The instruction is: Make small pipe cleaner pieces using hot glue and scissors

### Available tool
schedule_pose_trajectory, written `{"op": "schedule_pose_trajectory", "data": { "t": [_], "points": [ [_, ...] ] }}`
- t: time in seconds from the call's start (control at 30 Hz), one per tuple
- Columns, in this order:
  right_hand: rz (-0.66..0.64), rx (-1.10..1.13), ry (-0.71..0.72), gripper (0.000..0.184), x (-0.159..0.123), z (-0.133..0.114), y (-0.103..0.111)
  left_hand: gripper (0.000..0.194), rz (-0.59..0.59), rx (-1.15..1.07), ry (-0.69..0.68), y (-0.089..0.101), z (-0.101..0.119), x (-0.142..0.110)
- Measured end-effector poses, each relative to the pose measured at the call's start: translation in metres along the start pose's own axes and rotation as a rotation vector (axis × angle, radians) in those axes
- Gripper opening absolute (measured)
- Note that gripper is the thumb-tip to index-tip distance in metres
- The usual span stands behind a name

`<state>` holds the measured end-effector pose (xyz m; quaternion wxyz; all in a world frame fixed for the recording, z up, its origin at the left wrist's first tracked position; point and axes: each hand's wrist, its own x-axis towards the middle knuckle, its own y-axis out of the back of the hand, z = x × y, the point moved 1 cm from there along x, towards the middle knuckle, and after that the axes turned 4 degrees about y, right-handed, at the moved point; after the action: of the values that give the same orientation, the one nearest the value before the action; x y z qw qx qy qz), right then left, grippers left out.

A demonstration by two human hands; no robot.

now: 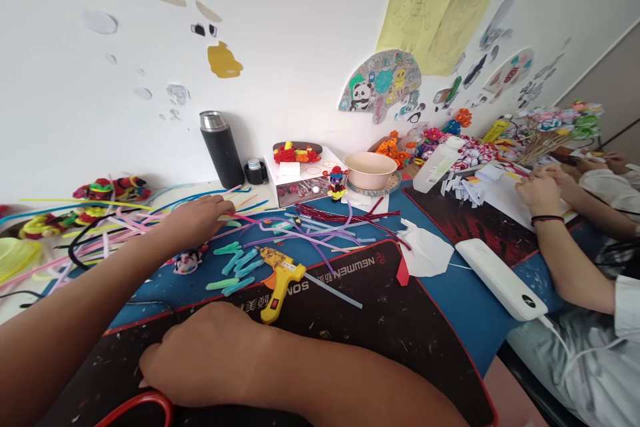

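Observation:
My left hand [203,217] reaches over a loose heap of pipe cleaners [123,219]. Its fingers are closed at the end of a pink pipe cleaner [245,218]. Low in the view, my right hand [205,353] is curled above the black mat, its fingertips mostly hidden. A red scissors-like handle [143,399] lies just below that hand. Short teal and green fuzzy pieces [240,263] lie between my hands, beside a yellow glue gun [283,283] with a glue stick in its back. A small wrapped white figure [189,261] sits under my left forearm.
Along the wall stand a black thermos [220,150], a white box [300,177], a small figurine [336,183] and a beige bowl [370,170]. Crumpled white paper [427,250] and a white power bank [500,279] lie to the right, near another person's arm [560,247].

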<state>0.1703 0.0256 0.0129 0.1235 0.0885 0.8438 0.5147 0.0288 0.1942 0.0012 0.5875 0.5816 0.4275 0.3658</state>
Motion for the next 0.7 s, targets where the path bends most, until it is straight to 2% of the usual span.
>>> {"op": "schedule_pose_trajectory", "data": {
  "t": [0.1, 0.4, 0.6, 0.7],
  "points": [
    [-0.004, 0.008, -0.001, 0.036, 0.000, 0.000, 0.001, 0.037, 0.020, 0.006, 0.029, 0.003, -0.006, 0.002],
    [0.015, -0.003, -0.001, 0.036, 0.001, 0.000, 0.001, 0.053, 0.090, -0.069, 0.217, 0.031, -0.016, -0.005],
    [0.048, -0.032, 0.013, 0.034, 0.001, 0.001, -0.005, 0.060, 0.084, -0.127, 0.222, 0.034, -0.015, -0.010],
    [0.060, -0.040, 0.013, 0.034, 0.002, 0.001, -0.007, 0.061, 0.086, -0.243, 0.204, 0.034, -0.016, -0.011]
  ]
}}
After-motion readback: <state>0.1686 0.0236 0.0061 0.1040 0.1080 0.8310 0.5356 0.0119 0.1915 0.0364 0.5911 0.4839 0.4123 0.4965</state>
